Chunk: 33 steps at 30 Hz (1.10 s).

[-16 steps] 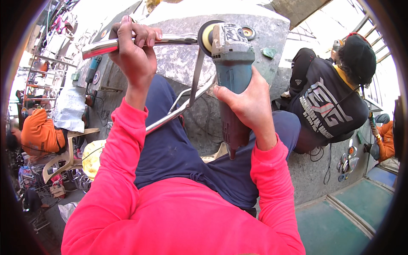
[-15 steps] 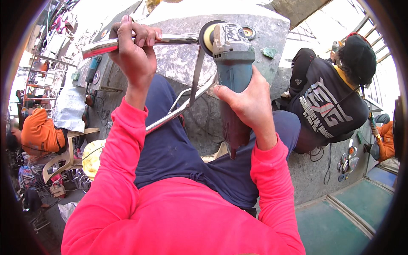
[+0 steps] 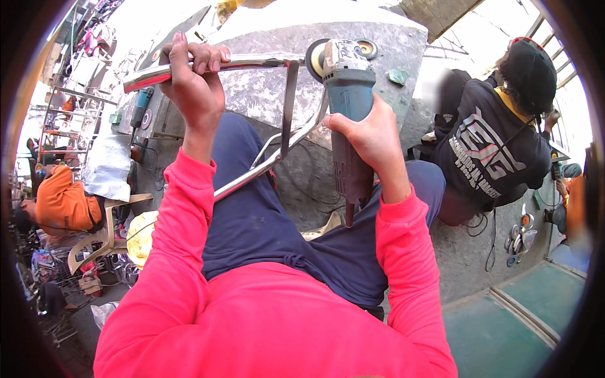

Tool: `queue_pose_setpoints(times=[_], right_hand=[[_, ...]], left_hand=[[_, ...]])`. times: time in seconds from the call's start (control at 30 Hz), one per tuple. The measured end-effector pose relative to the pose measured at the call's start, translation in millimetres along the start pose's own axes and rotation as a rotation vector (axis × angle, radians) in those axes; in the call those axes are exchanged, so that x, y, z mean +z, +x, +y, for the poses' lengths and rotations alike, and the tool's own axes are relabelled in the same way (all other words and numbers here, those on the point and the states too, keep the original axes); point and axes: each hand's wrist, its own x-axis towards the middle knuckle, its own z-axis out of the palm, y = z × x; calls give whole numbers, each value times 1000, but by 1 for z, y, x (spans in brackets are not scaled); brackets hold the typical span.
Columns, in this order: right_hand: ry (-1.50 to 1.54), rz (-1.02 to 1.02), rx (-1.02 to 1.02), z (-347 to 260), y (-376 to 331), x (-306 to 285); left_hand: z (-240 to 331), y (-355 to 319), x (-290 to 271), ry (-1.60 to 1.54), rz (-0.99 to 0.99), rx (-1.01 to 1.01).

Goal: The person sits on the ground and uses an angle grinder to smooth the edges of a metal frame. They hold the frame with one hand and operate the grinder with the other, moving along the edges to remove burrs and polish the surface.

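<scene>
The left hand (image 3: 195, 82) is clenched around a polished steel tube (image 3: 252, 63) at about eleven o'clock from the picture's middle, fingers curled over the top of it; the tube runs roughly level from a bright end at far left to a welded corner near the top centre. From that corner a flat bar (image 3: 287, 113) drops toward six o'clock and meets a second, slanting tube (image 3: 265, 165) that crosses above the person's lap; the three pieces make one frame, held up in the air above the knees.

The right hand (image 3: 372, 135) grips the body of a blue-grey grinder (image 3: 346, 94) at about one o'clock, fingers wrapped round its barrel; the grinder points up toward twelve, its handle end and cord (image 3: 348, 211) hanging toward six. Its disc (image 3: 313, 60) sits just beside the tube's welded corner, at the corner's three o'clock side; whether it touches the metal I cannot tell.

The person wears a pink long-sleeved top and dark blue trousers (image 3: 252, 220). Beyond the frame lies a grey concrete slab (image 3: 265, 94); a spare disc (image 3: 365, 47) rests on it near twelve o'clock. At three o'clock a second person in a black shirt (image 3: 491, 151) and dark cap sits with back turned; several discs (image 3: 520, 236) lie on the ground near them. At nine o'clock another person in orange (image 3: 60, 205) crouches by a tan plastic chair (image 3: 104, 230); a second grinder (image 3: 140, 107) lies at ten o'clock.
</scene>
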Motion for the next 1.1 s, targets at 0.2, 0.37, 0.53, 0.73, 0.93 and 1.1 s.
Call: queue_pose_setpoints(times=[0.2, 0.37, 0.53, 0.73, 0.93, 1.1], right_hand=[[-82, 49, -29, 7, 8, -9], [-155, 62, -18, 20, 1, -17], [-168, 61, 10, 31, -1, -15], [-171, 38, 52, 39, 4, -21], [-193, 4, 61, 39, -7, -27], [-210, -23, 54, 38, -10, -28]], left_hand=[[-16, 26, -48, -13, 293, -41], [-12, 13, -105, -13, 370, -150], [-9, -1, -147, -42, 404, -167], [-28, 1, -202, -157, 568, -385], [-44, -13, -249, -80, 573, -629], [-50, -12, -280, 45, 469, -830]])
